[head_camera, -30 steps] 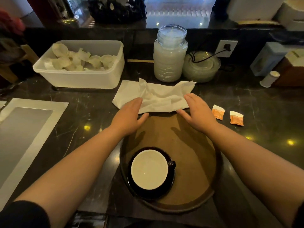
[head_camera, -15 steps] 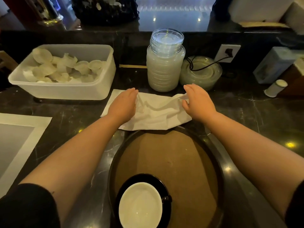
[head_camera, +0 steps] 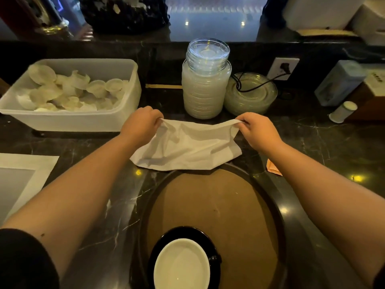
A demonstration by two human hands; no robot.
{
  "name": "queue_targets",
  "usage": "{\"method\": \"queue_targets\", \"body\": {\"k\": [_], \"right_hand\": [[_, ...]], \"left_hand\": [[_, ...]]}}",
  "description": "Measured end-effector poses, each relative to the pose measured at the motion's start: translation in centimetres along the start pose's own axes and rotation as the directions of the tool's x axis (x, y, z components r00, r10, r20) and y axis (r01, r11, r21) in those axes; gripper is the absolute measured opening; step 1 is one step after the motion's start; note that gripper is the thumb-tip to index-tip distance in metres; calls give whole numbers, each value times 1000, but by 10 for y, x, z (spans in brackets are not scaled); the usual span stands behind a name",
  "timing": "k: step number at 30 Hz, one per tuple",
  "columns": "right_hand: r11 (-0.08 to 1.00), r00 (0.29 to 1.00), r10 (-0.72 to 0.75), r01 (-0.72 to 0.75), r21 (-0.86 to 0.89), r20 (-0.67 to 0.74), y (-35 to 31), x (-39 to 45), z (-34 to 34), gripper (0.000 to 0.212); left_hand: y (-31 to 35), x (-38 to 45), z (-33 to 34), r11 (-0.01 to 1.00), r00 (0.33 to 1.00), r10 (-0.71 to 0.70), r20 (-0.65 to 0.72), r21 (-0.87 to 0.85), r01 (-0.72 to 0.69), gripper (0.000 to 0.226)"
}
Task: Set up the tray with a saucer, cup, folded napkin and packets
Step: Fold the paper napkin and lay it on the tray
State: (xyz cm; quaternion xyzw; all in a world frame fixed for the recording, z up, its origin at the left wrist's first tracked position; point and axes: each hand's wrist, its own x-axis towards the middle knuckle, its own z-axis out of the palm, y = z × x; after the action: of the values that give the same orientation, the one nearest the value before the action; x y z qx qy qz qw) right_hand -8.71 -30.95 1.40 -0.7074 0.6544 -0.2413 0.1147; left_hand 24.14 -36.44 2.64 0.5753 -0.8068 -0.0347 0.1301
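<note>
A crumpled white napkin (head_camera: 187, 146) lies on the dark marble counter just beyond the round brown tray (head_camera: 239, 195). My left hand (head_camera: 141, 124) pinches its far left corner and my right hand (head_camera: 258, 130) pinches its far right corner, lifting the far edge off the counter. A black cup (head_camera: 181, 265) with a white inside stands on a black saucer (head_camera: 166, 236) at the tray's near edge. Part of one orange packet (head_camera: 273, 166) shows on the counter beside my right forearm; the rest of it is hidden.
A white plastic tub (head_camera: 83, 122) of paper cups sits at the back left. A stack of glass dishes (head_camera: 206, 80) and a lower stack (head_camera: 250, 94) with a black cord stand behind the napkin. A small white shaker (head_camera: 341, 111) is at right, a white mat (head_camera: 25, 176) at left.
Both hands went from pressing flat on the napkin to its far corners, which they now pinch and lift. The camera view has shifted closer and further down over the tray.
</note>
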Motion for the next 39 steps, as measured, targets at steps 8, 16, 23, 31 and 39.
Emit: {"method": "queue_targets", "body": {"k": [8, 16, 23, 31, 39], "right_hand": [[979, 972, 77, -33, 200, -220, 1, -37, -73, 15], [943, 966, 58, 29, 332, -251, -21, -114, -135, 9], [931, 983, 171, -136, 340, -73, -26, -218, -125, 13], [912, 956, 283, -245, 330, -74, -28, -275, -117, 6], [860, 924, 360, -272, 432, -133, -27, -220, -110, 8]], "left_hand": [[-13, -73, -70, 982, 954, -121, -274, -173, 75, 18], [8, -165, -113, 972, 939, -63, -340, -235, -20, 12], [2, -249, -97, 933, 977, -12, -212, -353, -65, 14], [-11, -287, -84, 906, 990, -53, -132, -423, -8, 16], [-14, -223, -84, 903, 978, -116, -171, -429, 32, 14]]}}
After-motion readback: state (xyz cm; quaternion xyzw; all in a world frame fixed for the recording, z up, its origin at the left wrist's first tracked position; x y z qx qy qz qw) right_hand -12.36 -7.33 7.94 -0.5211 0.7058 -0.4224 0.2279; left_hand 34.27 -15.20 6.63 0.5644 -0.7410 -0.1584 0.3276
